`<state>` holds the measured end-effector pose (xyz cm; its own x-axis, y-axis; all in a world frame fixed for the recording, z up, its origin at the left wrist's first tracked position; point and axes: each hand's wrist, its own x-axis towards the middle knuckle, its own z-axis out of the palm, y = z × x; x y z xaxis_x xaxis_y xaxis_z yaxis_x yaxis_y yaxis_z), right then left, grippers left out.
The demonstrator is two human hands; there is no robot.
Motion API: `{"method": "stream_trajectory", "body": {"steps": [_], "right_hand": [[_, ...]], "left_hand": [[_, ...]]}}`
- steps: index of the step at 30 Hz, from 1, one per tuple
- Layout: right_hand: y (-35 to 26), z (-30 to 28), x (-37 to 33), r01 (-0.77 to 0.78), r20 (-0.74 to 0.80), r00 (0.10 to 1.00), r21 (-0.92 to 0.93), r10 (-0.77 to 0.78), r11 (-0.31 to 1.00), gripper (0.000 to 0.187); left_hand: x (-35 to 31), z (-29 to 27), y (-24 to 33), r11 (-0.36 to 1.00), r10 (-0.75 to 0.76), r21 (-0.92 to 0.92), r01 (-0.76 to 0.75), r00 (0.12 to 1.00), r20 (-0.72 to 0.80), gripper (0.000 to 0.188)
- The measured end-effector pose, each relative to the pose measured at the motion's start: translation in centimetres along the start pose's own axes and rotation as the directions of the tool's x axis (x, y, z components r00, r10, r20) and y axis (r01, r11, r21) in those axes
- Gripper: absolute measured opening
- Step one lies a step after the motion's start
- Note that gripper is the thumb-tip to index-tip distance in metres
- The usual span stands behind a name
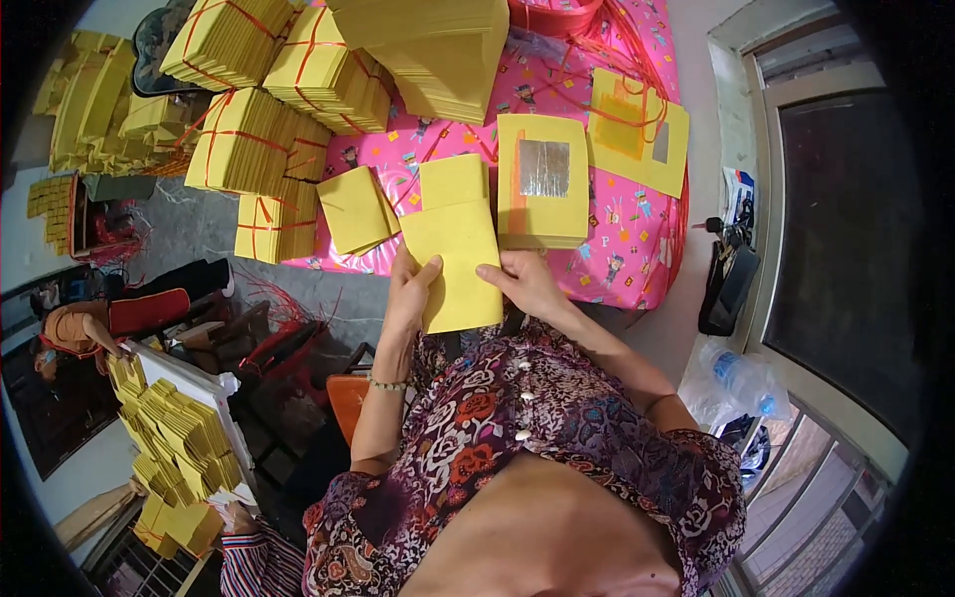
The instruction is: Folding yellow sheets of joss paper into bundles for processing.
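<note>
1. The yellow paper piece (pixel 460 284) is held between both hands, just in front of the torso, its long axis running roughly from 12 to 6 o'clock, with the far end leaning slightly toward 11.
2. Neither hand is clearly nearer: the long edge at 9 o'clock is gripped by the left hand (pixel 410 289), the one at 3 by the right hand (pixel 529 284).
3. The left hand is closed narrowly, its thumb laid on the upper face; its fingertips are hidden beneath.
4. The right hand is likewise narrowed, its thumb pressed near the edge; its fingers are mostly concealed.
5. Beyond the far end, at 12 o'clock, a smaller yellow piece (pixel 453 177) is partly overlapped; whether contact is made cannot be told.
6. From the held piece, a silver-patched stack (pixel 542 214) is seen toward 1 o'clock, a short yellow pile (pixel 354 211) toward 10.
</note>
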<state>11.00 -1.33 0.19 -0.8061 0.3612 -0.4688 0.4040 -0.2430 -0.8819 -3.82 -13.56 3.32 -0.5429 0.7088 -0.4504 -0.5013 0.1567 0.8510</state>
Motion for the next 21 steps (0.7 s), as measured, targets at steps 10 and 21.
{"method": "stream_trajectory", "body": {"steps": [10,21], "right_hand": [[1.1,0.1,3.7,0.069,-0.222,0.964,-0.333,-0.149,0.940,0.028],[1.2,-1.8,6.9,0.017,-0.339,0.869,-0.706,-0.359,0.708,0.052]], "left_hand": [[6.2,-2.2,-2.8,0.992,0.082,0.106,-0.076,0.995,-0.058,0.043],[15.2,-2.9,-7.6,0.939,0.056,0.337,-0.067,0.998,0.040,0.036]]}}
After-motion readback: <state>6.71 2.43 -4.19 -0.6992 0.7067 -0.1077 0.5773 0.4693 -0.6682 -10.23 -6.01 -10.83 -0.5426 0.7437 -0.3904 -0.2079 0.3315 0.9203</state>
